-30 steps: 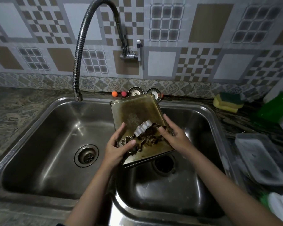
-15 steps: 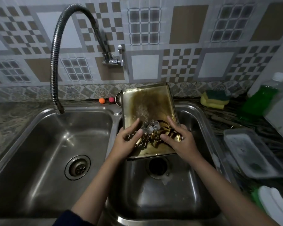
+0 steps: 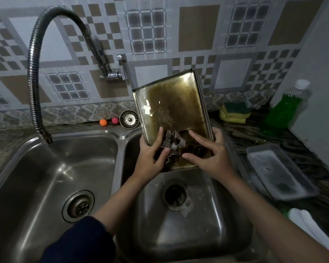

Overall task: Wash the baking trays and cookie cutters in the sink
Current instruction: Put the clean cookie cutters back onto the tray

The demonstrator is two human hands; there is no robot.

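Wall (image 3: 198, 27) behind you was patterned tile, grey, white and tan squares, with a floral border strip along the bottom. Counter (image 3: 302, 133) was dark veined stone. Double sink (image 3: 120, 141), stainless, was set into it; left basin's drain had its grid, right basin's drain (image 3: 176, 195) was an open hole. Flexible faucet (image 3: 34, 73) arched from the wall valve and ended over the left basin's back corner. Baking trays (image 3: 179, 103), a nested stack going by the layered right edge, browned inside, were held tilted up over the right basin's back. Grey plastic tray (image 3: 279, 169) sat on the counter to the right, green soap bottle (image 3: 287, 107) and yellow-green sponge (image 3: 234, 112) behind it. Your left hand (image 3: 150, 158) gripped the stack's lower left corner, thumb across the cookie cutters (image 3: 172, 145) piled at the trays' low end. Your right hand (image 3: 211, 158) gripped the lower right edge, fingers wrapped behind, thumb on the cutters. Strainer plug (image 3: 129, 119), pink ball (image 3: 115, 120) and orange ball (image 3: 103, 122) sat on the ledge behind the sink.
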